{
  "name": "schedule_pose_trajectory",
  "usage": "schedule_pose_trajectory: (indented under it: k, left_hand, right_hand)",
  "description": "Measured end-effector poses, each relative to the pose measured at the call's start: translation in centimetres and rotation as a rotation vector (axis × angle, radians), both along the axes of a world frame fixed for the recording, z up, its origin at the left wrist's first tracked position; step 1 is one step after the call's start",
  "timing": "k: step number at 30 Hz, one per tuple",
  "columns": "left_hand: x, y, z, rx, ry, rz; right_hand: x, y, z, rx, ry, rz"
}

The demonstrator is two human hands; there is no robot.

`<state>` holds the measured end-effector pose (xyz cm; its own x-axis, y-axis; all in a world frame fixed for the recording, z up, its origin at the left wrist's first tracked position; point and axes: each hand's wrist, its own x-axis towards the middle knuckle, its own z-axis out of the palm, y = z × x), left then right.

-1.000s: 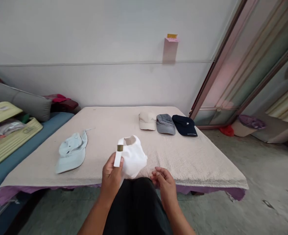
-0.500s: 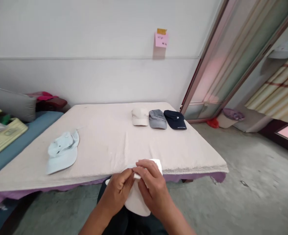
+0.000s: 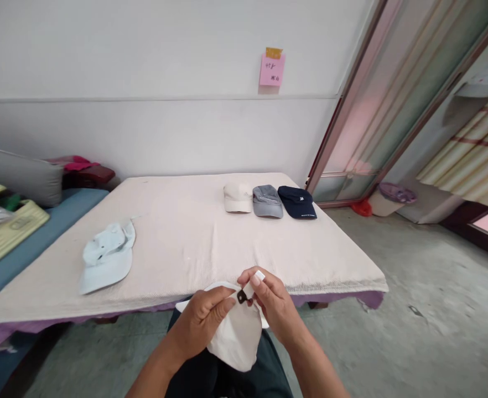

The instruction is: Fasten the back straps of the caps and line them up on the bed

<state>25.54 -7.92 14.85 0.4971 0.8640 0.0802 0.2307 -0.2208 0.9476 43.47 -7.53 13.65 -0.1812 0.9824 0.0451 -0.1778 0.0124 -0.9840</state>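
A whitish cap (image 3: 239, 337) is held over my lap, in front of the table's front edge. My left hand (image 3: 204, 318) pinches its fabric on the left side. Between the thumb and fingers of my right hand (image 3: 271, 298) is the cap's light strap (image 3: 253, 284), its end sticking up. A small dark buckle (image 3: 242, 297) shows between the two hands. On the far side of the table stand a beige cap (image 3: 238, 198), a grey cap (image 3: 268, 201) and a navy cap (image 3: 297, 202) in a row. A pale blue cap (image 3: 108, 258) lies at the left.
The table (image 3: 177, 232) has a cream cloth over a purple one. At the left are a grey cushion (image 3: 32, 174) and a yellow-green mat (image 3: 11, 232). A pink note (image 3: 272, 70) hangs on the wall. A bin (image 3: 387, 200) stands on the floor at the right.
My right hand has moved slightly right, drawing the strap end up, and the dark buckle now shows. The held cap has turned, so more of its fabric is visible.
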Motion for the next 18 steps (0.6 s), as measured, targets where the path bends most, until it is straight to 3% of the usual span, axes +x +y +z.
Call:
schedule_pose_trajectory:
  k: [4, 7, 9, 11, 14, 18]
  left_hand:
    - [-0.8, 0.5, 1.3, -0.049, -0.012, -0.053]
    - [-1.6, 0.9, 2.4, -0.104, -0.014, -0.138]
    - [-2.1, 0.9, 2.9, -0.149, -0.036, -0.154]
    - [-2.5, 0.8, 3.0, -0.218, -0.105, -0.119]
    - [-2.7, 0.6, 2.6, -0.356, -0.302, 0.04]
    - [-2.3, 0.6, 2.1, -0.549, -0.631, 0.259]
  right_hand:
    - [0.8, -0.1, 1.0, 0.037, 0.023, 0.174]
    - [1.4, -0.1, 2.0, -0.019, 0.104, 0.361]
    - [1.5, 0.2, 2.3, -0.064, 0.121, 0.412]
    - [1.6, 0.8, 2.2, -0.081, 0.08, 0.356]
    - [1.7, 1.9, 1.4, -0.122, 0.084, 0.117]
    - [2.1, 3.1, -0.6, -0.208, 0.491, -0.148]
